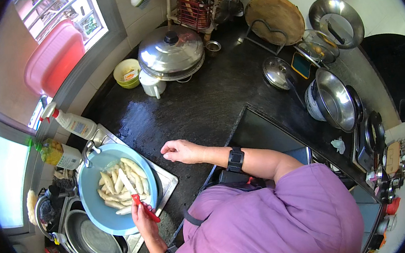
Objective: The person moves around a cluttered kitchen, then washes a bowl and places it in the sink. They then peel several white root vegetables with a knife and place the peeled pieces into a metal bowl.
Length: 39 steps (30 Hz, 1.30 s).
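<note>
My left hand (145, 219) grips the red handle of a knife (128, 184). Its pale blade points into a large light-blue plastic basin (97, 215) on the steel sink. Inside the basin lie several pale, elongated pieces of food (119, 183), apparently peeled vegetables, with some liquid at the far side. How firmly the blade touches them cannot be told. My right hand (182, 152) hovers over the dark countertop (194, 116), right of the basin. Its fingers are loosely curled, with nothing visible in them.
A faucet (88, 153) overhangs the basin's far edge, beside a spray bottle (76, 121). Metal pans (94, 241) fill the sink's near-left side. A lidded steel pan (172, 53) and a white mug (152, 84) stand behind. Steel bowls (334, 97) stand on the right.
</note>
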Motion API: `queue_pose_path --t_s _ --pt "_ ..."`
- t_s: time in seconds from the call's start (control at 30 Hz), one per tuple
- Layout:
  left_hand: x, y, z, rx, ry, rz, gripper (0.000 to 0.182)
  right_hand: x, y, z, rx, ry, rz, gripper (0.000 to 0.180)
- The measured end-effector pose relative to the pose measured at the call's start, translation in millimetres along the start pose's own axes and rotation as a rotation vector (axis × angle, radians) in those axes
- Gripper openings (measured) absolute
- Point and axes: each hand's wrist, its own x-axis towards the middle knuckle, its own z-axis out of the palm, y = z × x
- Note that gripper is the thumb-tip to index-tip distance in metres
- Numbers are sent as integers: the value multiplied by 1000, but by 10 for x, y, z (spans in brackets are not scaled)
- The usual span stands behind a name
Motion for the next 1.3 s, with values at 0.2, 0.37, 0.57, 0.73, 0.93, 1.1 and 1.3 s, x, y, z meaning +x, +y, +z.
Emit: queue_pose_path --t_s 0.2,0.37,0.57,0.73,0.93,1.1,1.3 --pt "-124 8 239 -56 -26 39 30 -280 348 -441 -248 -2 -106 36" --pt "-22 -35 906 -106 -181 76 25 -1037 911 -1297 -81 108 79 44" --pt "237 -187 1875 35 -284 -52 30 -2733 1346 -2189 586 802 107 58" --pt "396 -284 2545 157 -322 -153 34 -3779 1432 -2413 1114 1396 -115 74" --pt "426 -358 2827 319 -459 -32 26 -4284 1696 -2839 1369 1549 -118 36" --pt "405 -284 2529 278 -427 -11 24 -4138 1677 -2484 1316 1746 -160 16" --pt "354 -164 1792 237 -221 8 29 -3313 1150 -1679 1253 1371 45 14"
